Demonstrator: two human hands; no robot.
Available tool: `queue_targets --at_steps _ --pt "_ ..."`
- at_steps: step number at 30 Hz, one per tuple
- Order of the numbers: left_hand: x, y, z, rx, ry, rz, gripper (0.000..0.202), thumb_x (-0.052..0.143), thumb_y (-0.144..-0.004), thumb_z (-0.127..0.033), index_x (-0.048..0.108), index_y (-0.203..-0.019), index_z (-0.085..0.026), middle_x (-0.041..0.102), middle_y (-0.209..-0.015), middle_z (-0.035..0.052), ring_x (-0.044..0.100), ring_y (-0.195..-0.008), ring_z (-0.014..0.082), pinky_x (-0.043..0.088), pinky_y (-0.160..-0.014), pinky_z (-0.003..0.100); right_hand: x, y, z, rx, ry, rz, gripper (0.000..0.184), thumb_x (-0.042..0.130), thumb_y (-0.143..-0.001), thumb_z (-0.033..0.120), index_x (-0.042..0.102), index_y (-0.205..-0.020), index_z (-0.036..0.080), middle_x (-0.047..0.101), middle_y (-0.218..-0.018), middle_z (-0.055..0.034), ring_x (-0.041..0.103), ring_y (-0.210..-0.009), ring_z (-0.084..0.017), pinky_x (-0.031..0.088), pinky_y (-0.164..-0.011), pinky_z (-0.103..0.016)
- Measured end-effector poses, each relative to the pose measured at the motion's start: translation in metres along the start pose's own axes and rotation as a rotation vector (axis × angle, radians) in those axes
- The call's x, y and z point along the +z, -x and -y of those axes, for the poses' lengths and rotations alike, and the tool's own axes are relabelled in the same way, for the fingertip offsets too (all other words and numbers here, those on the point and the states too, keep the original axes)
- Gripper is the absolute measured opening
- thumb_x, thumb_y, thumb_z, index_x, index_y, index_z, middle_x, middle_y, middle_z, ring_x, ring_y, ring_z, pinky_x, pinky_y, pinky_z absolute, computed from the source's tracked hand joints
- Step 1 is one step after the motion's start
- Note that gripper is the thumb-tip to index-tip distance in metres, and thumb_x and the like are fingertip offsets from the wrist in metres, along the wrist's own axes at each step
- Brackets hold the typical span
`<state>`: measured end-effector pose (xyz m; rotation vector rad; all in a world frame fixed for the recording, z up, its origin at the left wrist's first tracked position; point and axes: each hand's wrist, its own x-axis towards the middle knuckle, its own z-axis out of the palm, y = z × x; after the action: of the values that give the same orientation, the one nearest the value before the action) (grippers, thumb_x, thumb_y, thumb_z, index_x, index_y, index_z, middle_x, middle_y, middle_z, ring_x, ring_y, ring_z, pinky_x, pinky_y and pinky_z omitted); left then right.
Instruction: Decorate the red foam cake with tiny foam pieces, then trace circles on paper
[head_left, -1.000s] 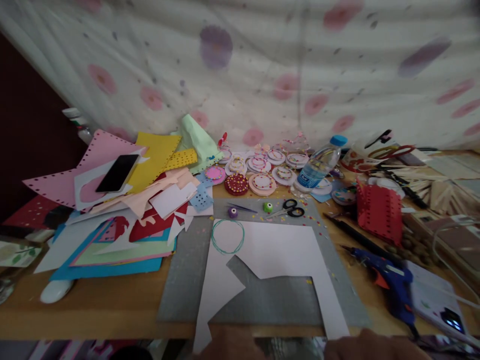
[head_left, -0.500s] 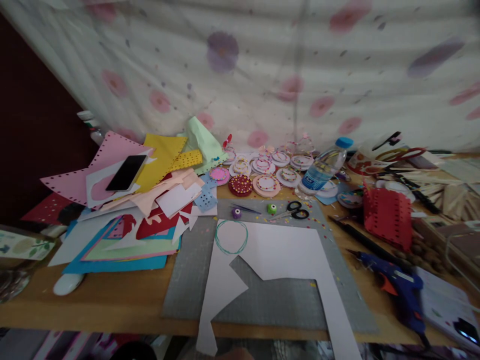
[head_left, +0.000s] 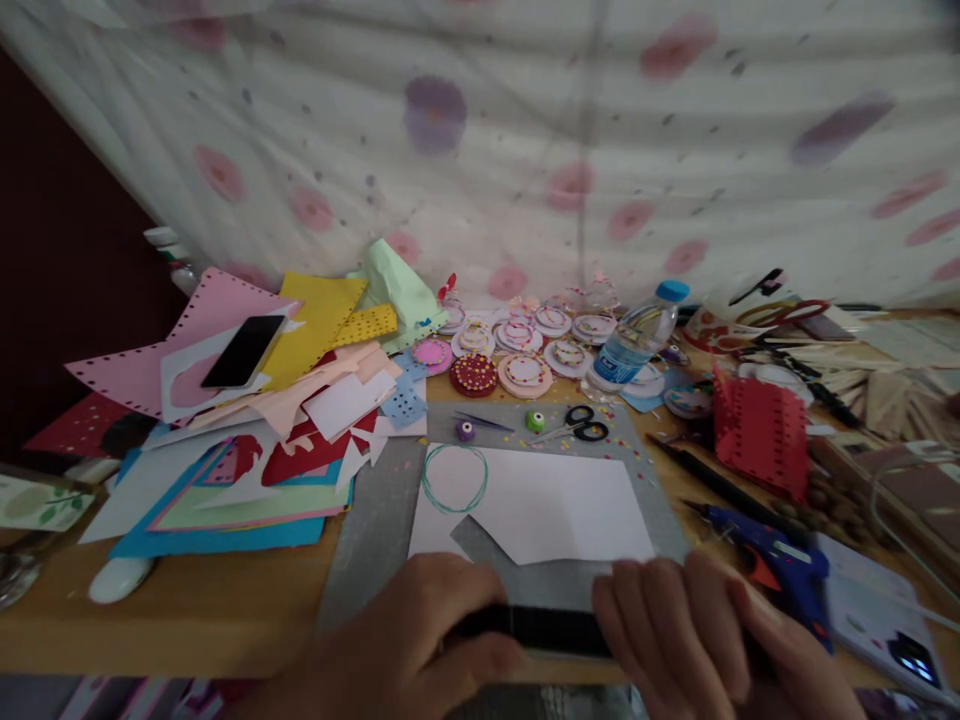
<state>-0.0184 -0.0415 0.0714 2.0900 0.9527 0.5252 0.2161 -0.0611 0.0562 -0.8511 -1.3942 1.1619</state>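
At the near edge of the table, my left hand [head_left: 427,630] and my right hand [head_left: 682,630] are both closed around a long black object [head_left: 559,630], one at each end. It has a smooth dark surface and a faint seam near my left fingers; its ends are hidden, so its exact kind is unclear. Under and beyond the hands lies a white sheet of paper [head_left: 570,500] with a piece cut out. A green circle [head_left: 455,478] is drawn at its upper left. The sheet rests on a grey cutting mat [head_left: 367,540].
Black-handled scissors [head_left: 581,424] and tweezers [head_left: 486,421] lie behind the sheet. Decorated paper discs [head_left: 474,374] and a water bottle [head_left: 637,340] stand farther back. Coloured paper [head_left: 225,540] is piled left; a blue glue gun [head_left: 780,555] lies right.
Both my hands have come into view from below, holding the black object. They now cover the lower part of the white sheet. The view has shifted slightly.
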Motion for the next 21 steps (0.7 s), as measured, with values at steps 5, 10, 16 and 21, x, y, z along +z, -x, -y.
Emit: queue_targets --at_steps 5,10,16,21 --pt "-0.011 -0.010 0.013 -0.105 0.017 -0.009 0.029 0.055 -0.095 -0.046 0.062 -0.085 -0.020 0.062 -0.073 -0.0016 0.055 -0.066 0.0138 0.037 -0.062 0.022 -0.023 -0.012 0.004 0.133 0.370 0.036 0.020 0.061 -0.092 0.042 0.065 -0.111 0.035 0.069 -0.103 -0.0045 0.067 -0.092 -0.024 0.056 -0.079 -0.033" --pt "0.005 -0.030 0.029 -0.226 0.138 -0.015 0.022 0.057 -0.095 -0.040 0.067 -0.092 -0.019 0.063 -0.074 -0.0026 0.056 -0.067 0.0131 0.039 -0.060 0.020 -0.060 -0.008 -0.019 0.066 0.664 0.291 0.015 0.062 -0.091 0.028 0.067 -0.104 0.030 0.072 -0.080 -0.0011 0.066 -0.061 -0.017 0.051 -0.052 -0.025" --pt "0.022 -0.031 0.053 -0.215 0.126 -0.218 0.037 0.050 -0.098 -0.035 0.050 -0.133 -0.024 0.068 -0.103 0.0046 0.064 -0.095 0.0183 0.049 -0.088 0.030 -0.147 -0.034 -0.044 0.069 1.148 -0.026 0.024 0.054 -0.091 0.044 0.064 -0.096 0.022 0.074 -0.083 -0.0087 0.070 -0.066 -0.025 0.053 -0.057 -0.033" --pt "0.021 -0.004 0.068 -0.353 0.119 -0.169 0.032 0.041 -0.101 -0.038 0.051 -0.130 -0.029 0.067 -0.114 0.0041 0.064 -0.103 0.0185 0.050 -0.093 0.032 -0.201 -0.067 -0.066 0.134 1.383 -0.005 0.022 0.050 -0.091 0.037 0.062 -0.096 0.019 0.075 -0.093 -0.0141 0.073 -0.083 -0.029 0.055 -0.071 -0.038"
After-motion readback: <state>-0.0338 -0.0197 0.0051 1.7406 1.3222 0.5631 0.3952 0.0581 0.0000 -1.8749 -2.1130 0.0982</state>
